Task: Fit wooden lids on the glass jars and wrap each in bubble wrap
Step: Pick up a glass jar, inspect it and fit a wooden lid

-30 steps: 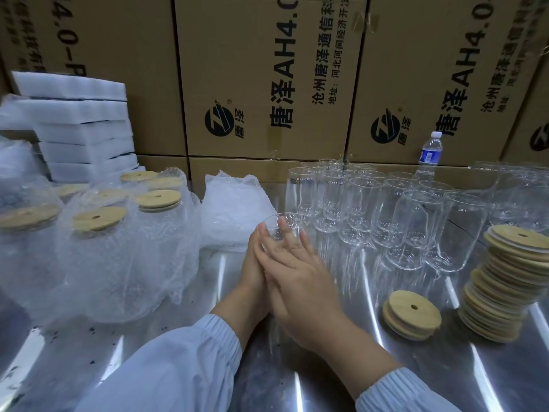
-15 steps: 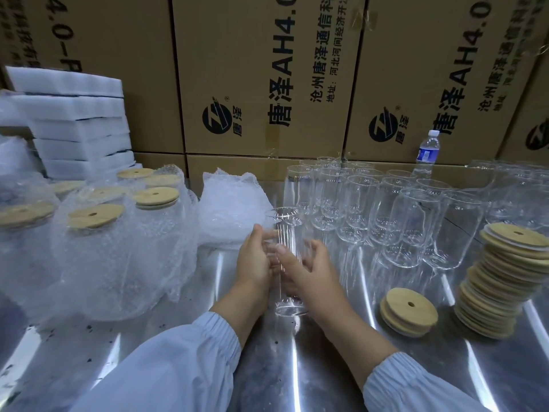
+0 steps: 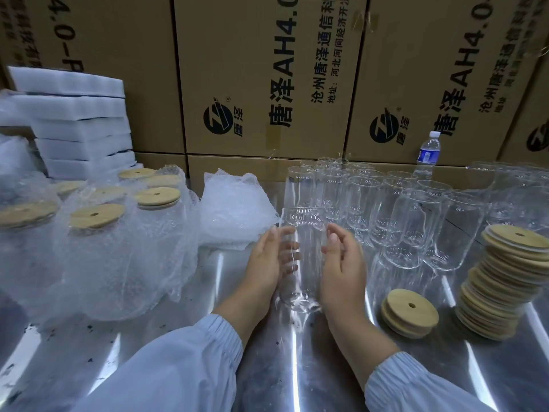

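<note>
A clear glass jar (image 3: 309,263) without a lid stands upright on the shiny metal table (image 3: 291,370), between my two hands. My left hand (image 3: 264,263) holds its left side, and its fingers show through the glass behind it. Beside the jar's right side is my right hand (image 3: 344,269), fingers loosely bent, at most just touching it. A short stack of wooden lids (image 3: 410,313) lies to the right, with a tall leaning stack (image 3: 502,286) beyond it. A loose pile of bubble wrap (image 3: 237,209) sits behind my left hand.
Several empty jars (image 3: 416,221) crowd the back right. Several lidded jars in bubble wrap (image 3: 118,248) fill the left. White foam sheets (image 3: 77,123) are stacked at the far left. A water bottle (image 3: 429,153) stands against the cardboard boxes (image 3: 267,69) along the back.
A second ago my hands covered the jar, the right one over its mouth. They then gripped it and set it upright; now the right hand has loosened and drawn slightly aside.
</note>
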